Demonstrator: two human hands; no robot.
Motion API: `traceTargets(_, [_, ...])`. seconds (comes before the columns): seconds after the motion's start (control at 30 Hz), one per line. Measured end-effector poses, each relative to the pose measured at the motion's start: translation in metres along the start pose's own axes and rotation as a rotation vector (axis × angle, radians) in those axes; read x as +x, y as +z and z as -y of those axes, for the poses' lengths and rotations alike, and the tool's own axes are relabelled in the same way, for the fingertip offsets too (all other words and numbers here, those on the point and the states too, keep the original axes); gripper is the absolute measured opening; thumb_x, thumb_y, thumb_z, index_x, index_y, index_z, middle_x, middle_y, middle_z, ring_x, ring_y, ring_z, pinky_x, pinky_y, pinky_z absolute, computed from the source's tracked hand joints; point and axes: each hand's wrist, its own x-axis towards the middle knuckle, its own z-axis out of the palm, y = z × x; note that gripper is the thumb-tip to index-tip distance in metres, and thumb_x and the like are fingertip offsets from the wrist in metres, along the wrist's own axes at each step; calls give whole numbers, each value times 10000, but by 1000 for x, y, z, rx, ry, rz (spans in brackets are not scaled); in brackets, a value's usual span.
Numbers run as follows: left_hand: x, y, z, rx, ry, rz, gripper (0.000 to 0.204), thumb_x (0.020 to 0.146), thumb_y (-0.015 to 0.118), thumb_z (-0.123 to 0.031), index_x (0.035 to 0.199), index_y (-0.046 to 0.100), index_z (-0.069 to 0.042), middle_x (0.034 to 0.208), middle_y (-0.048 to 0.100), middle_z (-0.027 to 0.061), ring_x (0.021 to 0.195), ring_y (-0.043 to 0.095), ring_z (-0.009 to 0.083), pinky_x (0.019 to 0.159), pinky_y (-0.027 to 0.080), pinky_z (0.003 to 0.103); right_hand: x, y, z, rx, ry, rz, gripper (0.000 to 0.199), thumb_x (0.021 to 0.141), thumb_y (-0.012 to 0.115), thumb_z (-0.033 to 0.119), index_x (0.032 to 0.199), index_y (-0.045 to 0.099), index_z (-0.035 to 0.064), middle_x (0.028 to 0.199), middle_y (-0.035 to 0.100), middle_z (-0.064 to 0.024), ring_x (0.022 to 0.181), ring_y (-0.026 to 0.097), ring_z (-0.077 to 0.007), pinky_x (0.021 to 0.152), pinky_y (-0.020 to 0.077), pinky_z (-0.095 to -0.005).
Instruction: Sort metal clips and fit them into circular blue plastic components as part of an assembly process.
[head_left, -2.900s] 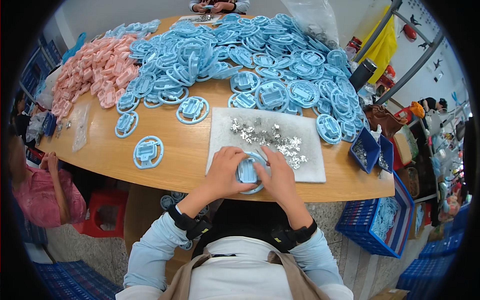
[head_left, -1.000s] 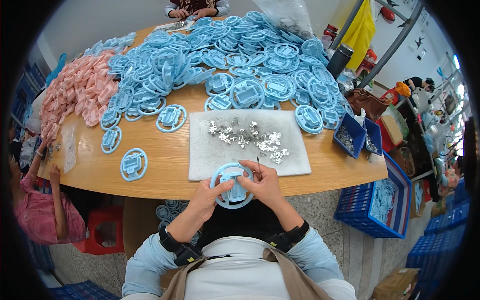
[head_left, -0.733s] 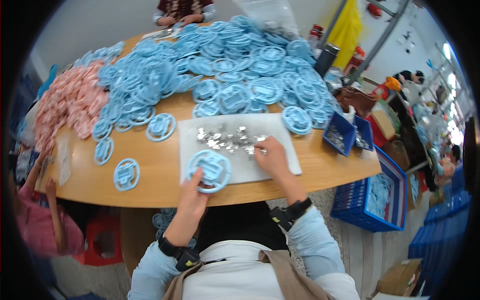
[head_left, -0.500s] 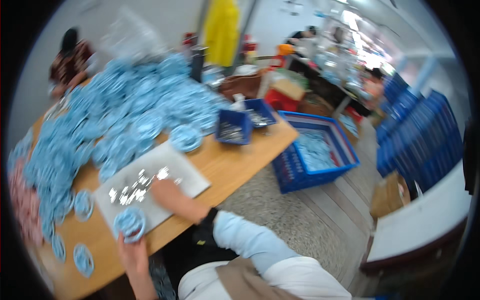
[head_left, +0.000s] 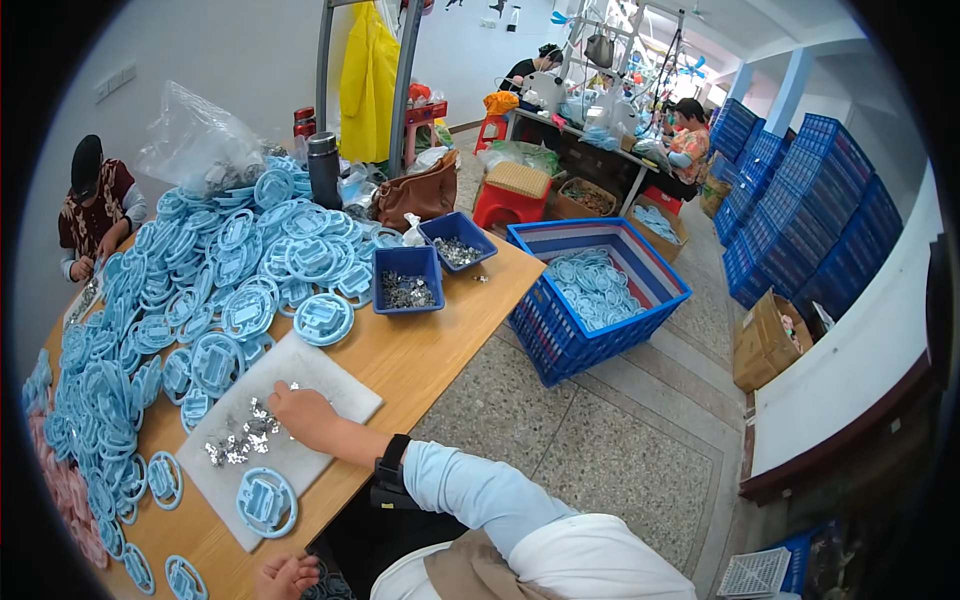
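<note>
On a white board (head_left: 345, 398) at the table's near edge lies a scatter of small shiny metal pieces (head_left: 240, 442). My right hand (head_left: 303, 415) is over the board's far part, fingers pinched, with a silvery metal piece at the fingertips. Closer to me, a light-blue round plastic part (head_left: 267, 502), a ring with a raised block inside, lies flat on the same board, untouched. My left hand (head_left: 285, 578) is below the table edge at the bottom of the view, fingers curled, no object visible in them.
A big heap of light-blue plastic parts (head_left: 235, 260) covers the table's far left, with pink parts (head_left: 70, 490) beside it. Two blue bins (head_left: 408, 310) of metal pieces stand right of the heap. A blue crate (head_left: 600, 335) holds more parts. A co-worker (head_left: 100, 205) sits far left.
My left hand has let go of the light-blue part, which now lies on the board, and has drawn back toward me. My right hand has moved slightly left and nearer. The view has turned slightly.
</note>
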Motion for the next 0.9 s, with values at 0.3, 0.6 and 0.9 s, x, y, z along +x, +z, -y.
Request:
traceTargets(0.3, [36,19,-61,1248,874,-87,611,622,742,-83,1202,550,-67,1335,440,190,1249,391,392,1031,334,443,-28,16,21,496,170,245,162,755,552,154,764,640,19,817,604,-212,809,585,-377,739,466,-447])
traceTargets(0.6, [53,3,-69,1378,843,36,548,723,704,-162,1247,543,-168,1304,475,123,1205,436,335,996,356,431,-35,-15,-4,579,106,92,141,790,609,97,899,690,60,747,573,-160,743,586,-323,658,465,-395])
traceTargets(0.9, [55,19,-64,1199,850,-295,570,655,730,-196,1182,563,-56,1202,533,153,1107,493,342,951,406,411,-42,-19,18,451,32,201,146,783,661,137,896,666,44,828,576,-116,756,594,-295,685,474,-380])
